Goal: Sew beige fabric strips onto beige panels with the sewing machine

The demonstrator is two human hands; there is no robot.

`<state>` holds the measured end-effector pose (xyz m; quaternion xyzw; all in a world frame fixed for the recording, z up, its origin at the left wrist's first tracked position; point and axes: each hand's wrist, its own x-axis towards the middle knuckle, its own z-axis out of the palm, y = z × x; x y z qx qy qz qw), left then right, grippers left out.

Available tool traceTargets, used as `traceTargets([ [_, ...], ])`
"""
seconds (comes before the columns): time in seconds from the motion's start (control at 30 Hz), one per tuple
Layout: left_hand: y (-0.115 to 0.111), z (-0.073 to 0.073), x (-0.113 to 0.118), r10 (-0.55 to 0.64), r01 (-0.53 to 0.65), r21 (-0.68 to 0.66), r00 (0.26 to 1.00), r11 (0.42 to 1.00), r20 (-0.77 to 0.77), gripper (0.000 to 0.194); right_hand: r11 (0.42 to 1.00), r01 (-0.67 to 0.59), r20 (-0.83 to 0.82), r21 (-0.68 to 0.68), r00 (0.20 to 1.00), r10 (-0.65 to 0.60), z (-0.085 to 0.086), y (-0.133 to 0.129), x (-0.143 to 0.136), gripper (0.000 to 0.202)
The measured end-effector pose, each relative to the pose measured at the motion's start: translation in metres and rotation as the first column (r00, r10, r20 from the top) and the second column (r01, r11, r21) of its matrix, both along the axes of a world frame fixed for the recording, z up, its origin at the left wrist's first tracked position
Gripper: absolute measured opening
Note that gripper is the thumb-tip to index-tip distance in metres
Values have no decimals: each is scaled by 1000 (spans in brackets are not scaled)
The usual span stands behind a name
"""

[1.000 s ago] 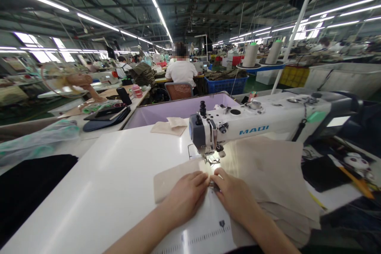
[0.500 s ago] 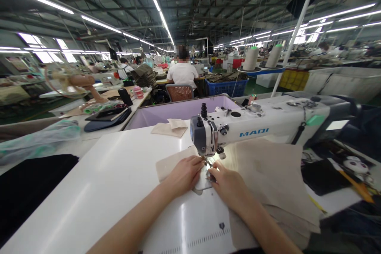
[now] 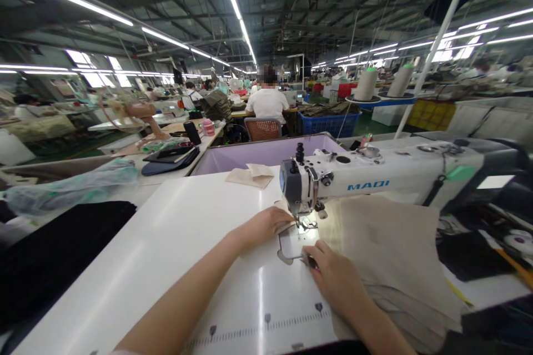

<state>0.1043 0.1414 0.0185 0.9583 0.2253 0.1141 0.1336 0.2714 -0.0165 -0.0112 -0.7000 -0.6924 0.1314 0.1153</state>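
My left hand [image 3: 267, 225] is at the left of the needle, its fingers closed on a beige fabric piece [image 3: 285, 228]. Most of that piece is hidden behind the hand. The sewing machine [image 3: 337, 177], white with a dark head, has its presser foot [image 3: 300, 222] just beyond my fingertips. Lower down and to the right, my right hand [image 3: 335, 272] grips small dark metal thread snips [image 3: 310, 261], partly covered by its fingers. These are over the front right edge of the metal needle plate [image 3: 291, 244].
Large beige fabric panels [image 3: 387, 238] lie right of the needle. Folded beige pieces [image 3: 252, 175] rest at the table's back edge, before a lilac bin [image 3: 266, 150]. Black cloth [image 3: 70, 255] lies at left. A co-worker in white [image 3: 267, 102] sits ahead.
My right hand has drawn back from the needle toward me with the snips. The fabric under my left hand has shifted and shows less. The whole view has swung slightly left.
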Motion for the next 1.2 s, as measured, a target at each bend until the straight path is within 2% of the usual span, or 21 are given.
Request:
traceTargets([
  [0.1,0,4,-9,43,-41,20,994,999,-103,29,996,51,-79,72,996,-46,-5,-2,8,34],
  [0.17,-9,2,-17,173,-162,78,970,984,-169,21,985,110,-133,137,987,-92,-9,-5,14,38],
  [0.23,-24,-3,-25,339,-312,148,914,938,-223,22,968,138,-193,208,976,-98,-14,-10,17,42],
  [0.33,-46,-11,-35,518,-469,228,811,853,-272,26,964,37,-225,264,974,24,-18,-22,14,49],
  [0.4,-56,-13,-39,566,-509,251,771,824,-294,26,972,-68,-169,223,980,107,-16,-28,8,51],
  [0.47,-62,-11,-41,587,-525,265,750,809,-305,25,986,-109,-86,129,989,121,-11,-31,1,42],
  [0.53,-66,-7,-38,581,-515,274,756,812,-302,24,994,-101,-23,46,994,102,-5,-32,-3,31],
  [0.6,-72,-5,-31,501,-436,262,815,861,-292,22,994,-106,4,8,994,106,0,-31,-5,27],
  [0.7,-84,-10,-15,154,-116,197,969,973,-192,24,992,-122,3,11,992,122,2,-29,-2,29],
  [0.77,-90,-19,-5,9,12,192,994,981,-107,32,992,-124,-9,20,992,124,0,-27,2,34],
  [0.8,-91,-23,-1,0,16,198,996,980,-84,36,992,-124,-18,21,992,124,-1,-26,4,37],
  [0.93,-88,-32,8,123,-98,211,987,973,-108,37,993,-119,-55,11,991,119,-1,-15,9,39],
  [1.03,-81,-29,11,173,-141,225,976,964,-130,34,994,-111,-66,20,991,112,3,-5,11,37],
  [1.2,-69,-24,13,187,-154,220,973,963,-137,32,994,-96,-91,60,991,101,6,7,11,33],
])
